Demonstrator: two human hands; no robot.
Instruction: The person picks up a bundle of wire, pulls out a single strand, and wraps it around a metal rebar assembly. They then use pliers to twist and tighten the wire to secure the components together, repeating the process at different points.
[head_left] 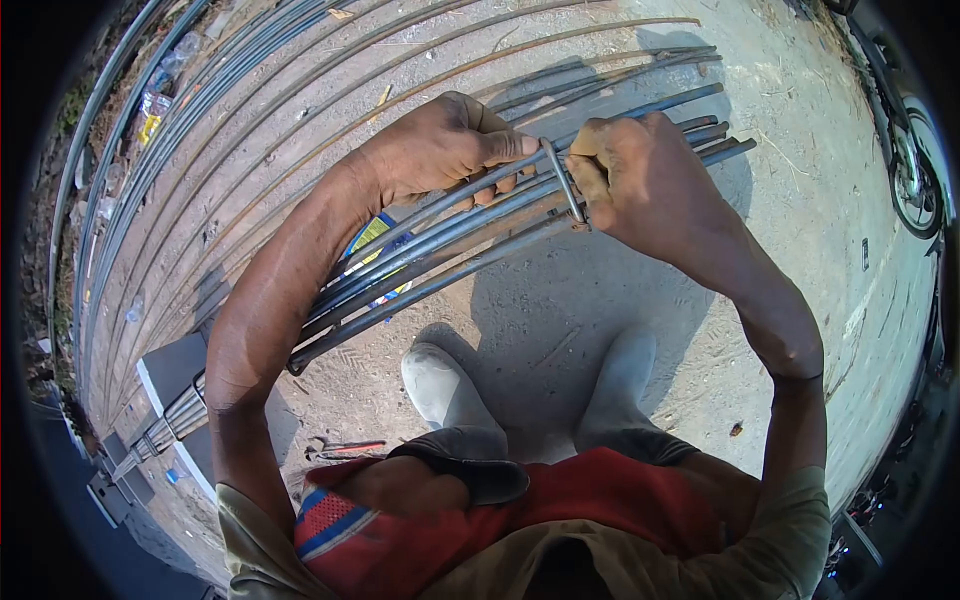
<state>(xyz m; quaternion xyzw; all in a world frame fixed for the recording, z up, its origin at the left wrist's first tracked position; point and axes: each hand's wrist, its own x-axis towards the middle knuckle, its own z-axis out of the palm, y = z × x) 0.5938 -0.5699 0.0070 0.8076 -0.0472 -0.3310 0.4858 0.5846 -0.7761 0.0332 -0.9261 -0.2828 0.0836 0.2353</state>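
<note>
A bundle of steel reinforcing bars [430, 245] runs slantwise in front of me, and a bent steel stirrup [563, 182] encircles it near the right end. My left hand [440, 150] is closed around the upper bar, its thumb tip against the top of the stirrup and its fingertips showing below that bar. On the stirrup's other side, my right hand [645, 185] is closed, with curled fingers against the stirrup. Part of its grip is hidden behind the knuckles. A small rusty bit [580, 226] shows at the stirrup's lower corner.
Long loose bars [300, 110] lie across the ground on the left. Red-handled pliers [345, 448] rest near my boots [440, 385]. A grey block [180, 385] supports the bundle's lower left. Yellow-blue packaging [375, 235] lies under the bars; a motorbike [915, 165] stands right.
</note>
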